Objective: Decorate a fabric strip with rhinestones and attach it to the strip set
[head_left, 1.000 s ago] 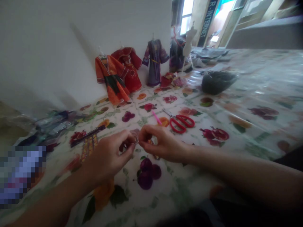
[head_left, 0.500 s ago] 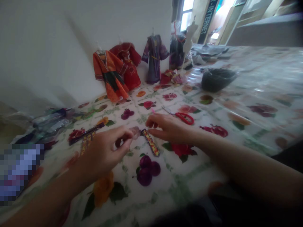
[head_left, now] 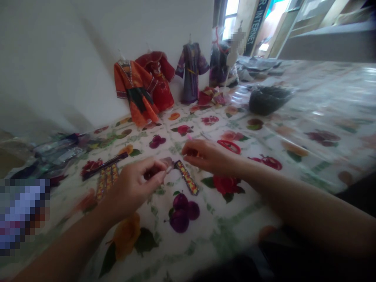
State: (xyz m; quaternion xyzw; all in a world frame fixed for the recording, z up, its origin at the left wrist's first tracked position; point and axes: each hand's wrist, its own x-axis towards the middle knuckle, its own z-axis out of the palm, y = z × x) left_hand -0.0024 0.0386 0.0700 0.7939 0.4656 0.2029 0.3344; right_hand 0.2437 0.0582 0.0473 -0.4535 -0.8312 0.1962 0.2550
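Note:
A short yellow-and-red patterned strip with a dark border (head_left: 187,178) lies on the flowered tablecloth (head_left: 205,243) between my hands. My left hand (head_left: 138,182) is to its left, thumb and index finger pinched together; whatever is between the fingertips is too small to name. A small brownish translucent piece (head_left: 167,161) shows by those fingertips. Just right of the strip's upper end, my right hand (head_left: 202,156) hovers with curled fingers; whether it holds anything is hidden. More patterned strips (head_left: 107,178) lie left of my left hand, beside a dark narrow strip (head_left: 104,165).
Red-handled scissors (head_left: 229,147) lie behind my right hand. Small orange (head_left: 136,92), red (head_left: 161,88) and purple (head_left: 190,76) garments stand by the wall. A black bowl-like bundle (head_left: 268,98) sits back right. Plastic-wrapped fabric (head_left: 58,150) lies at the left.
My left hand has shifted slightly, showing more of the strips beside it. My right hand's fingers are a little more curled and cover more of the scissors. The strip between my hands has stayed put.

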